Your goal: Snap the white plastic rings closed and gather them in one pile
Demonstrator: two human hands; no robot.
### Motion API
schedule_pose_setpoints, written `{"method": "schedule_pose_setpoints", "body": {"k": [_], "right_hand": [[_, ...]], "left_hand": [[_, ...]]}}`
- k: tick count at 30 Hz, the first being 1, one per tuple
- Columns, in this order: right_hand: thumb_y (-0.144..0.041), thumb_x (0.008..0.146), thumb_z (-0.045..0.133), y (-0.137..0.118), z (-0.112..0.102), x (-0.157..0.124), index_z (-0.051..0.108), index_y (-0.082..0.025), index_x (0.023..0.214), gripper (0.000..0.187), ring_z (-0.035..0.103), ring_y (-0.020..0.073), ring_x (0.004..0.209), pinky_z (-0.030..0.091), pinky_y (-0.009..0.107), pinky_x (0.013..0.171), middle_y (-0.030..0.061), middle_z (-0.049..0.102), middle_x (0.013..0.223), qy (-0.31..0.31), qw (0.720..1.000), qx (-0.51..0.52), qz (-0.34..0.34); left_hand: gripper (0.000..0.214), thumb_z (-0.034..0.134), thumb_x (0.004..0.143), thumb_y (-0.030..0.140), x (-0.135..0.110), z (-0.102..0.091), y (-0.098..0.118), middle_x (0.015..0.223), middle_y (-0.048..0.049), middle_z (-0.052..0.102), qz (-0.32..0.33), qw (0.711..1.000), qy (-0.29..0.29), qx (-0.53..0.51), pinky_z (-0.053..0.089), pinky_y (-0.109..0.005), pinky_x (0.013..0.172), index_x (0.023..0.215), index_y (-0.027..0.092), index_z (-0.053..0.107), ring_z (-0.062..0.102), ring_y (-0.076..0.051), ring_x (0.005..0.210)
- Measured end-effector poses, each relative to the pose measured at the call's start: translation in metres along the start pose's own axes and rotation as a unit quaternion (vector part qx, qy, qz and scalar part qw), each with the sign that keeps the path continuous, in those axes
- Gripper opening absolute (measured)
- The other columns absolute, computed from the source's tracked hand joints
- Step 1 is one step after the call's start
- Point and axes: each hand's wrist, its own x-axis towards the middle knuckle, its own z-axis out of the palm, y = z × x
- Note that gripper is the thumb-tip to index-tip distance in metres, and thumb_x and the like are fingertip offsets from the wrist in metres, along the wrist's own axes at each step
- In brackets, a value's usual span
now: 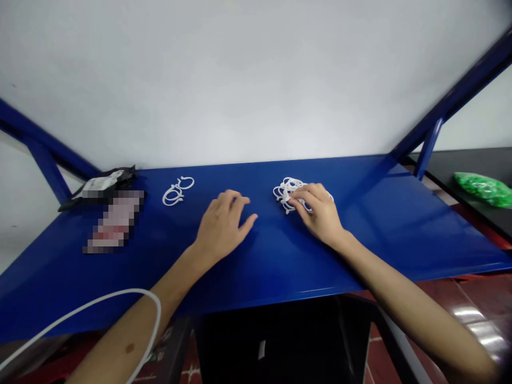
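My right hand (318, 212) rests on a heap of white plastic rings (286, 189) on the blue table (400, 224), its fingertips pinching into the pile. My left hand (222, 224) lies on the table left of the heap, fingers loosely bent and apart, holding nothing. A couple of separate white rings (178, 191) lie further left, beyond my left hand.
A black packet with a white label (102, 185) and a blurred-out flat item (114, 221) sit at the table's left. A white cable (100, 304) loops over my left forearm. A green bag (484, 188) lies on a dark table at the right. Blue frame struts rise at both sides.
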Motion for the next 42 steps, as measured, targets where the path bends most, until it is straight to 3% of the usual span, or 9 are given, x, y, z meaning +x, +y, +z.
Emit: {"method": "schedule_pose_setpoints", "body": {"k": [3, 7, 13, 16, 21, 24, 27, 33, 42], "right_hand": [[-0.024, 0.099, 0.058, 0.019, 0.003, 0.003, 0.073, -0.02, 0.106, 0.017, 0.056, 0.0251, 0.096, 0.051, 0.042, 0.085, 0.0121, 0.065, 0.108, 0.009, 0.996, -0.076, 0.036], [-0.027, 0.099, 0.059, 0.027, 0.008, 0.002, 0.074, -0.02, 0.109, 0.02, 0.053, 0.027, 0.1, 0.051, 0.046, 0.088, 0.0137, 0.061, 0.113, -0.029, 0.992, -0.11, 0.059], [-0.025, 0.099, 0.058, 0.0, -0.002, 0.0, 0.073, -0.021, 0.104, 0.017, 0.054, 0.0274, 0.102, 0.05, 0.047, 0.089, 0.0124, 0.062, 0.108, 0.022, 0.994, -0.095, 0.038], [-0.024, 0.099, 0.058, -0.017, -0.003, -0.005, 0.07, -0.021, 0.108, 0.016, 0.058, 0.0261, 0.104, 0.051, 0.047, 0.092, 0.0112, 0.064, 0.11, -0.031, 0.999, -0.025, 0.0], [-0.027, 0.102, 0.054, -0.032, 0.005, -0.012, 0.065, -0.02, 0.117, 0.02, 0.062, 0.0235, 0.111, 0.054, 0.043, 0.094, 0.0117, 0.066, 0.12, -0.163, 0.977, 0.13, -0.04], [-0.025, 0.104, 0.051, -0.033, 0.008, -0.013, 0.067, -0.018, 0.109, 0.018, 0.067, 0.0181, 0.092, 0.056, 0.034, 0.082, 0.0081, 0.071, 0.103, -0.203, 0.958, 0.202, -0.009], [-0.023, 0.101, 0.056, -0.033, 0.008, -0.012, 0.069, -0.018, 0.105, 0.014, 0.069, 0.0149, 0.085, 0.055, 0.029, 0.079, 0.005, 0.073, 0.097, -0.19, 0.946, 0.257, 0.053], [-0.019, 0.097, 0.059, -0.03, 0.009, -0.014, 0.074, -0.02, 0.101, 0.017, 0.073, 0.0144, 0.078, 0.056, 0.027, 0.07, 0.0036, 0.078, 0.094, -0.137, 0.934, 0.291, 0.156], [-0.022, 0.099, 0.058, -0.029, 0.015, -0.017, 0.079, -0.019, 0.106, 0.022, 0.075, 0.0183, 0.087, 0.058, 0.031, 0.078, 0.0083, 0.079, 0.1, -0.134, 0.97, 0.186, 0.085]], "left_hand": [[0.031, 0.059, 0.096, 0.047, -0.002, -0.006, -0.021, 0.1, -0.0113, 0.068, -0.06, 0.988, -0.132, 0.055, 0.046, -0.044, 0.085, 0.101, 0.017, 0.063, 0.062, -0.031, 0.097], [0.019, 0.06, 0.096, 0.036, -0.005, -0.006, -0.031, 0.1, -0.0084, 0.071, -0.025, 0.975, -0.22, 0.022, 0.044, -0.042, 0.085, 0.101, 0.018, 0.063, 0.062, -0.029, 0.098], [0.016, 0.056, 0.097, 0.022, -0.003, 0.0, -0.018, 0.104, -0.0058, 0.07, 0.04, 0.974, -0.199, -0.101, 0.044, -0.042, 0.089, 0.112, 0.02, 0.062, 0.061, -0.025, 0.098], [0.016, 0.056, 0.098, 0.023, -0.004, 0.0, -0.008, 0.1, -0.0036, 0.069, 0.031, 0.959, -0.175, -0.219, 0.047, -0.04, 0.089, 0.113, 0.021, 0.06, 0.063, -0.022, 0.095], [0.012, 0.055, 0.1, 0.028, -0.007, -0.004, 0.011, 0.101, -0.0014, 0.069, 0.009, 0.897, -0.172, -0.407, 0.051, -0.033, 0.086, 0.109, 0.023, 0.059, 0.065, -0.017, 0.092], [0.015, 0.054, 0.101, 0.034, -0.008, -0.004, 0.013, 0.098, -0.0019, 0.069, -0.014, 0.864, -0.165, -0.476, 0.052, -0.031, 0.083, 0.111, 0.023, 0.059, 0.066, -0.016, 0.089], [0.025, 0.059, 0.099, 0.041, -0.007, -0.001, 0.009, 0.094, -0.0021, 0.069, -0.04, 0.849, -0.132, -0.51, 0.052, -0.03, 0.077, 0.116, 0.022, 0.057, 0.066, -0.015, 0.084], [0.026, 0.07, 0.091, 0.044, -0.005, 0.001, 0.006, 0.096, -0.0018, 0.072, -0.01, 0.891, -0.13, -0.435, 0.051, -0.031, 0.08, 0.104, 0.022, 0.065, 0.064, -0.016, 0.086], [0.015, 0.065, 0.094, 0.034, -0.009, 0.016, 0.022, 0.087, 0.0, 0.069, 0.087, 0.942, -0.071, -0.316, 0.049, -0.035, 0.084, 0.089, 0.021, 0.061, 0.06, -0.018, 0.085]]}}
